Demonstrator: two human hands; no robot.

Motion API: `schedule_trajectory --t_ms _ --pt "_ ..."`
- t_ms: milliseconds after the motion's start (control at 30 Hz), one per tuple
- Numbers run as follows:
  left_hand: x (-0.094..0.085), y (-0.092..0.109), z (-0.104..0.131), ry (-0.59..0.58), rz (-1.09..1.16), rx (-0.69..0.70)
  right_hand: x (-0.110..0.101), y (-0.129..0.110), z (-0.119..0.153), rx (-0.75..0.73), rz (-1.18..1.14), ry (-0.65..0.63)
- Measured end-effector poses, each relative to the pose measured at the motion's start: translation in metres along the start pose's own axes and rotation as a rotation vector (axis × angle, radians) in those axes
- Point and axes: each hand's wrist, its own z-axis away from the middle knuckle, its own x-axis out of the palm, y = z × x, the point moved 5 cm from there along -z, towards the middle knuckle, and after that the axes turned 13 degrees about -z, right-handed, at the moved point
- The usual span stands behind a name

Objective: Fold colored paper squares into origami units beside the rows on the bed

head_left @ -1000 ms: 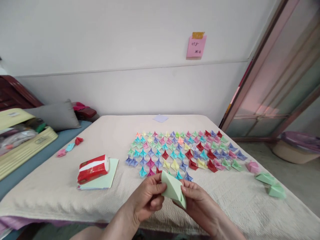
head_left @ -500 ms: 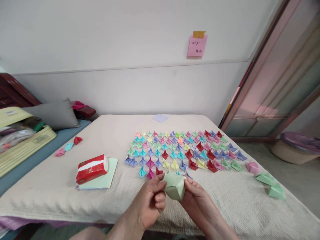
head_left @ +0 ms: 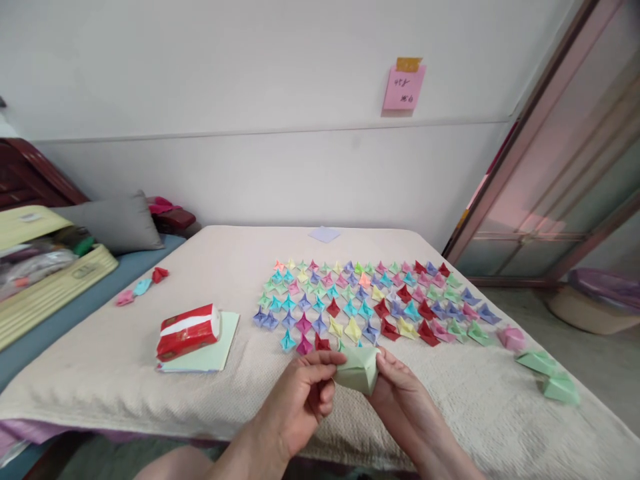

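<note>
A pale green folded paper (head_left: 357, 371) is held up between my two hands, above the near side of the cloth-covered table (head_left: 270, 400). The thumb and fingers of my left hand (head_left: 309, 397) pinch its left edge. At its right side, my right hand (head_left: 401, 400) grips it with the thumb on top; some of those fingers are hidden beneath. Just beyond the hands lie rows of small folded paper pieces (head_left: 353, 328) in many colours. Part of the nearest row is covered by the green paper.
A red tissue pack (head_left: 187, 331) rests on a stack of paper sheets (head_left: 230, 333) at left. Small folded pieces (head_left: 143, 287) lie farther left; larger green ones (head_left: 561, 387) sit near the right edge. A lilac sheet (head_left: 324, 234) is at the back, and a bin (head_left: 595, 303) stands right.
Both hands and the green paper have shifted slightly right in the view, and the paper is turned a little, its crease now nearer the right hand. Both hands keep hold of it.
</note>
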Motion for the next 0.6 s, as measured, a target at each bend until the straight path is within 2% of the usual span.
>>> schedule_trajectory --t_ms 100,200,433,600 --pt "-0.001 0.0 0.001 0.041 -0.032 0.01 0.0 0.001 0.0 0.007 -0.01 -0.007" --pt "0.001 0.003 0.002 0.067 -0.123 0.09 0.0 0.002 0.001 0.014 -0.004 -0.014" --pt "0.004 0.014 0.005 0.21 -0.497 0.404 -0.001 0.008 0.002 0.054 -0.094 -0.002" --pt "0.005 0.018 0.006 0.262 -0.608 0.652 -0.001 0.011 0.002 0.042 -0.15 0.01"
